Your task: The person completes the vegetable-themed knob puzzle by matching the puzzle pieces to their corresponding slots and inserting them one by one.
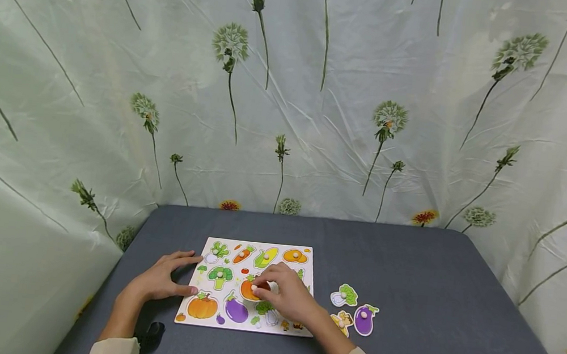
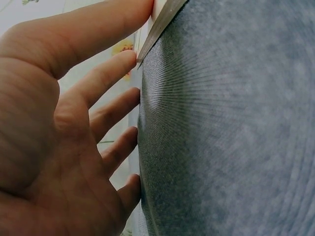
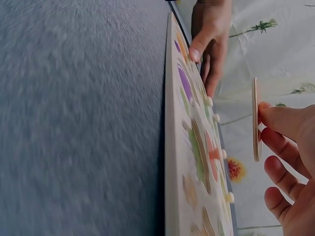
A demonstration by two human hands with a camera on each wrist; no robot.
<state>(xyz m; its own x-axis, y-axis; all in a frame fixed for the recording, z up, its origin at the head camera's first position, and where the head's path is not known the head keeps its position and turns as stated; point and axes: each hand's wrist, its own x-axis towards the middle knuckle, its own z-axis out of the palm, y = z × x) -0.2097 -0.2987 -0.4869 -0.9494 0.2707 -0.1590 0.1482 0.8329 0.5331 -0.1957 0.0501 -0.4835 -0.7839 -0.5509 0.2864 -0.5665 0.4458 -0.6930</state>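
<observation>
My right hand [image 1: 286,292] pinches an orange, pumpkin-like puzzle piece [image 1: 248,291] by its knob over the middle of the vegetable puzzle board [image 1: 188,317]. In the right wrist view this thin wooden piece [image 3: 255,120] is held up apart from the board, near the right fingertips [image 3: 273,115]. Spread out beside the board, my left hand [image 1: 161,279] has its thumb and a fingertip at the left edge. Knobbed carrot [image 1: 243,254], corn [image 1: 266,257] and broccoli [image 1: 219,277] pieces sit in the board. Pumpkin [image 1: 202,307] and eggplant [image 1: 236,310] pictures without knobs show along the near side.
Right of the board lie a leafy green vegetable piece [image 1: 345,296], an eggplant piece [image 1: 365,320] and a yellowish-brown piece [image 1: 342,323] partly behind the right forearm. Grey cloth covers the table [image 1: 430,305]. A dandelion-print curtain [image 1: 310,117] hangs behind it.
</observation>
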